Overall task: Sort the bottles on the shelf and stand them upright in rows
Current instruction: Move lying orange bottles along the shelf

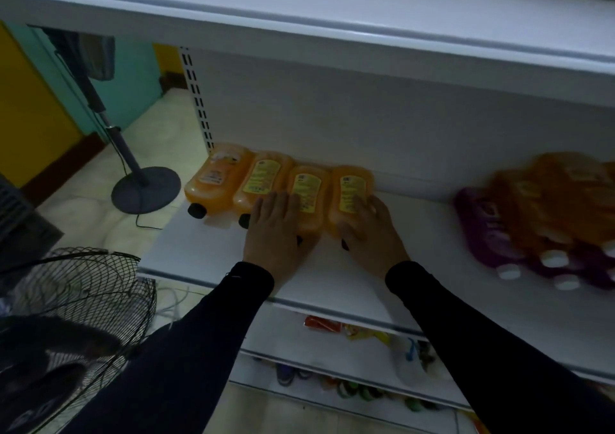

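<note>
Shelving of white metal fills the view, and the middle shelf [416, 234] is seen from above, with a further shelf board overhead and lower shelves of small coloured goods below. At the left end of the shelf four orange bottles [276, 187] are laid flat side by side, touching one another, with their bases toward the back wall and their black caps toward the front edge; yellow labels are shown on the upper faces of three. At the right end a blurred heap of orange and purple bottles [532, 214] is piled lying down, white caps pointing forward, well apart from the row of four. To the left of the shelving two fans are seen on the floor — a wire fan guard [76, 317] close by and a fan stand with a round base [146, 189] farther off. Both arms are covered by black sleeves. The left hand [274, 234] is laid palm down with fingers fairly straight over the necks of the second and third bottles, nothing being clasped. The right hand [369, 234] is set on the fourth, rightmost bottle [351, 197] — its fingers are curled round the lower right side of that bottle and its thumb is placed near the cap end.
</note>
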`<state>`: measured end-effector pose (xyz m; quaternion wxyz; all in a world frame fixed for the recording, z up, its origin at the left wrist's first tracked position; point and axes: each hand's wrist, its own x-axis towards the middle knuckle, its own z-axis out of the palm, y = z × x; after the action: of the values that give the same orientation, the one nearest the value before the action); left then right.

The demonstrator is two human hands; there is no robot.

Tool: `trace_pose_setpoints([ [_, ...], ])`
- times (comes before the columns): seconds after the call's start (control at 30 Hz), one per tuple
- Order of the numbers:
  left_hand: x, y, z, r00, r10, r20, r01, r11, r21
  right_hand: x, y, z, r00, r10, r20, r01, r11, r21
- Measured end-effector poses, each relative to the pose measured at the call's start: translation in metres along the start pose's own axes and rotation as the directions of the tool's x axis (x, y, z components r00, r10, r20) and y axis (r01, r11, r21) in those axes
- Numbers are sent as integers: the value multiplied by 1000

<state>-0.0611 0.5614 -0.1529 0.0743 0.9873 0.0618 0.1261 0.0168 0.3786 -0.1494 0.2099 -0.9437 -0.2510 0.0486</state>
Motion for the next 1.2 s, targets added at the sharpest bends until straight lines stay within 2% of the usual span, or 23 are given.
trace_pose_setpoints([
  [0.1,9,2,1,1000,-28,15,28,1000,12,-1,-6,0,998,-44,-44,44,999,12],
  [0.17,16,4,0,998,-52,36,52,999,8,3,-8,-4,1000,-19,2,19,1000,-13],
  [0.23,21,4,-2,996,-69,61,68,998,14,6,-8,-9,997,-57,56,63,992,-105],
  [0.27,22,4,-4,994,-75,79,74,997,17,5,-7,-13,997,-62,56,66,995,-79],
  [0.33,24,5,-9,989,-83,121,83,997,3,-3,-4,-22,1000,-26,15,25,999,40],
  [0.4,24,10,-16,986,-69,154,81,994,-79,-19,5,-32,997,37,-65,-26,987,157],
  [0.53,29,38,-35,994,17,109,11,968,-251,-62,33,-62,984,66,-168,-47,992,120],
  [0.73,43,144,-51,974,222,-42,-223,915,-336,-130,91,-137,911,75,-405,-65,997,39],
  [0.93,45,270,-61,887,440,-141,-460,814,-353,-190,176,-202,786,154,-599,-168,985,33],
  [1.1,47,373,-60,859,498,-118,-505,786,-356,-234,263,-251,691,183,-699,-216,976,42],
  [1.2,44,429,-54,860,497,-114,-503,787,-358,-252,309,-280,601,217,-769,-221,970,101],
])
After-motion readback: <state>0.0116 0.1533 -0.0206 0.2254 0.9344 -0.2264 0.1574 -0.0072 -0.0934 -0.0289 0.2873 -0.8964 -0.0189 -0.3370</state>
